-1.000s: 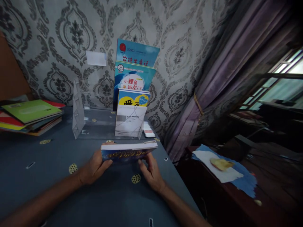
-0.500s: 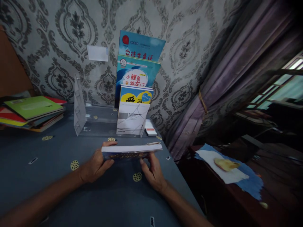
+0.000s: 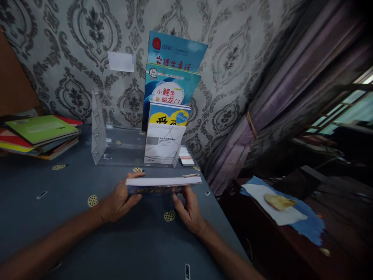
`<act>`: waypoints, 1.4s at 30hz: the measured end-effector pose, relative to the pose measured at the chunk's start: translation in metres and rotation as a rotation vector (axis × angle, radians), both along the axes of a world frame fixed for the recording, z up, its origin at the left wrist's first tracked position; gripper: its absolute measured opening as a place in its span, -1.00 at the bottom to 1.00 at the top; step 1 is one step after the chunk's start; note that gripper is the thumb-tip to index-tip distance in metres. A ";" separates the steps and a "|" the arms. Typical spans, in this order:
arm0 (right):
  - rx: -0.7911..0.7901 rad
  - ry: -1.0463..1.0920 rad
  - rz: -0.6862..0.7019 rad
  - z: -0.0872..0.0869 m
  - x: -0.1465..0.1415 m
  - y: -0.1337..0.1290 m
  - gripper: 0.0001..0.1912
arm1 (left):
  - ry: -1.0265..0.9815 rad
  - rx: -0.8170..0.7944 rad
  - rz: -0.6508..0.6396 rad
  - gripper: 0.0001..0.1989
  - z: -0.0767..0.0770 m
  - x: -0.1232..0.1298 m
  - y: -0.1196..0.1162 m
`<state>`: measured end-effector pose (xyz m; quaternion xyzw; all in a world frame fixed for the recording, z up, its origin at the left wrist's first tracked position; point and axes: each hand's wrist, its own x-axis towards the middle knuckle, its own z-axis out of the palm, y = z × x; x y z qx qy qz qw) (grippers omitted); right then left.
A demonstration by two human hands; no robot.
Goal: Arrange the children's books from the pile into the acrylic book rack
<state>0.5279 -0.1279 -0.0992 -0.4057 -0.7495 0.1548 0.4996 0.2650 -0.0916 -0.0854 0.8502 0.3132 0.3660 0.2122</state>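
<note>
A dark-covered book (image 3: 163, 182) is held edge-up above the table, its white page block facing up toward me. My left hand (image 3: 121, 198) is closed around its left end, thumb on the near cover and fingers behind. At the right end my right hand (image 3: 189, 210) grips it, with the thumb on the near side. Just beyond stands a clear acrylic book rack (image 3: 99, 130). Its right side holds a white booklet (image 3: 163, 144), a yellow-and-blue book (image 3: 169, 115), a teal book (image 3: 171, 83) and a taller blue book (image 3: 177, 48). The held book's cover is mostly in shadow.
A stack of books topped by a green one (image 3: 40, 128) lies at the left. A small blurred-out item (image 3: 186, 155) sits right of the rack. Purple curtain (image 3: 233, 136) hangs at the right, beyond the table edge. A lower dark surface bears a blue cloth (image 3: 316, 229).
The view has tilted down slightly, so the rack and its books appear a little higher. Both hands keep the same hold on the book, which has hardly moved.
</note>
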 end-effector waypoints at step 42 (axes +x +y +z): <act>-0.189 0.164 -0.026 0.006 -0.003 0.036 -0.59 | 0.072 -0.164 0.205 -0.69 0.039 0.014 0.034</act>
